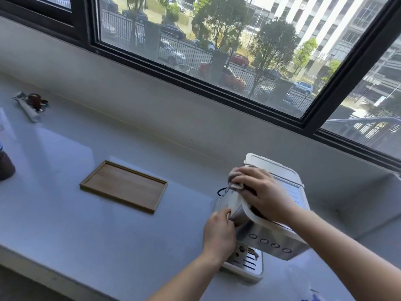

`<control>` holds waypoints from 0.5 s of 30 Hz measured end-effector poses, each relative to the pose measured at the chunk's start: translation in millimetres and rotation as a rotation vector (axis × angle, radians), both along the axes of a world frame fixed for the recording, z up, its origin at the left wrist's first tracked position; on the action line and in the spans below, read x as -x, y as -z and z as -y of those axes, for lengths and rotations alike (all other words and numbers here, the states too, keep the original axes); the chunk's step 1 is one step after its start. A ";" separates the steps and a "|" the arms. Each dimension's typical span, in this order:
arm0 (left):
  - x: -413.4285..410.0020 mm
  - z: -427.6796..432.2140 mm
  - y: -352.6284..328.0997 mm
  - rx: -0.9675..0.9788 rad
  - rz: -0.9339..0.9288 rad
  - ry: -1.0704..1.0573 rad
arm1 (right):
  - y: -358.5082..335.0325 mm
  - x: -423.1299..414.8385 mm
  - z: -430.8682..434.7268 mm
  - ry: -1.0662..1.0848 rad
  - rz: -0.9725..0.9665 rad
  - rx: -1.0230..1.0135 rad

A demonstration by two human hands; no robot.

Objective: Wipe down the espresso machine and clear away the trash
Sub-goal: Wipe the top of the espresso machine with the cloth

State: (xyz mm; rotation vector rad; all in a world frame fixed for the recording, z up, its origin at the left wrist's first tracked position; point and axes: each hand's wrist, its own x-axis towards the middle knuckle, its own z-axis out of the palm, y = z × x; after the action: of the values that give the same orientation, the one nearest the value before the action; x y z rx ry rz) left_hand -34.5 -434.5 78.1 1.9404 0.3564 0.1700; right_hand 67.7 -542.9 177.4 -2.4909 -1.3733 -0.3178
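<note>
A white and steel espresso machine (282,240) stands on the pale counter at lower right, its button row and drip tray facing me. My right hand (263,195) lies on the machine's top and holds a grey cloth (235,178) bunched under its fingers. The cloth drapes down the machine's left side. My left hand (219,233) is at that left side, fingers curled on the hanging part of the cloth (237,215). A black cord loop shows just behind the machine's left edge.
A shallow wooden tray (123,186) lies on the counter (65,213) left of the machine. At far left are a tamper with a white tube-like item (32,107) and a dark object (5,166) at the frame edge. A window wall runs behind.
</note>
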 end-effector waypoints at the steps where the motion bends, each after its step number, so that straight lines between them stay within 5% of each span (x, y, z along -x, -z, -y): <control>1: 1.2 0.0 -2.2 -0.044 0.026 -0.007 | 3.4 13.8 10.1 -0.029 -0.018 -0.015; 6: 4.6 1.9 -29.1 -0.009 0.334 0.054 | 6.9 36.1 59.5 0.087 -0.069 -0.117; 10: 1.2 -1.0 -37.5 -0.221 0.320 0.132 | 13.3 29.9 111.0 0.361 0.004 -0.226; 15: -3.4 5.0 -39.0 -0.446 0.268 0.166 | 33.0 26.9 133.2 0.795 -0.413 -0.761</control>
State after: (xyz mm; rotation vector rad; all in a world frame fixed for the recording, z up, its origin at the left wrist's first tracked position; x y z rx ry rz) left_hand -31.1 -439.4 117.2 2.3376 -0.0277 0.4239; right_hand 40.9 -676.1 144.4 -2.1179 -0.0137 -0.3573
